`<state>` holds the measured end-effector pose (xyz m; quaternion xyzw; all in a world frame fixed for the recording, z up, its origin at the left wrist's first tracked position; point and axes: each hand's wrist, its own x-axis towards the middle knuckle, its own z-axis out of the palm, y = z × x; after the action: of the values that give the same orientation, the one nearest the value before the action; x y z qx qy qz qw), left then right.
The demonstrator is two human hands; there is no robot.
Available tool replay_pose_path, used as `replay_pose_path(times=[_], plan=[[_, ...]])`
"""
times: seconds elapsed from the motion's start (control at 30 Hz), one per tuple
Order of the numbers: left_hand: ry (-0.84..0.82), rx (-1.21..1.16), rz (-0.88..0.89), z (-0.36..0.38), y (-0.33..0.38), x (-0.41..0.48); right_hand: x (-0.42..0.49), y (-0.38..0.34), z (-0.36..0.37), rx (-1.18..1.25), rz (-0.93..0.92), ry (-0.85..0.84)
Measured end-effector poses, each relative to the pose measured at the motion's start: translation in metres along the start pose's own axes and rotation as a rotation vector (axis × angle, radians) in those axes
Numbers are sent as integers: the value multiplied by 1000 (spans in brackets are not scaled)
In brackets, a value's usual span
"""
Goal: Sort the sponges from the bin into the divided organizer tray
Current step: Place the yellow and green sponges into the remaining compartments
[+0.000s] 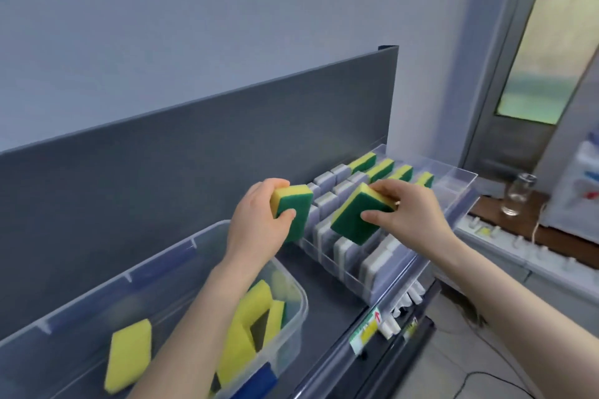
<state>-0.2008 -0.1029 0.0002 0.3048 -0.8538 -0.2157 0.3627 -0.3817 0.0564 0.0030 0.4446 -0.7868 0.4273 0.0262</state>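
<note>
Over the organizer tray (393,282), thumb and fingers of our right hand (416,212) pinch a tilted green sponge (353,220) above the gray pads (377,261). Our left hand (259,223) grips a second sponge (296,204) upright, just beside the tray. More yellow sponges (129,356) lie in the clear bin (81,298).

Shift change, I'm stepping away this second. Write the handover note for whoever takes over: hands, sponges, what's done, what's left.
Left hand: grips a green-and-yellow sponge, held up between bin and tray.
Right hand: grips a second sponge, tilted above the tray.
Done: four matching sponges stand in the tray's far row; grey sponges fill other slots.
Left: seat both held sponges, then sort the loose sponges lying in the bin.
</note>
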Motion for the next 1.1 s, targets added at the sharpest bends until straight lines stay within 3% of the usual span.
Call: replay_pose_path(times=[0.57, 1.1], plan=[[16, -95, -78, 179, 154, 20, 38, 198, -148, 7, -6, -45], [8, -163, -161, 268, 181, 57, 78, 298, -159, 59, 98, -95]])
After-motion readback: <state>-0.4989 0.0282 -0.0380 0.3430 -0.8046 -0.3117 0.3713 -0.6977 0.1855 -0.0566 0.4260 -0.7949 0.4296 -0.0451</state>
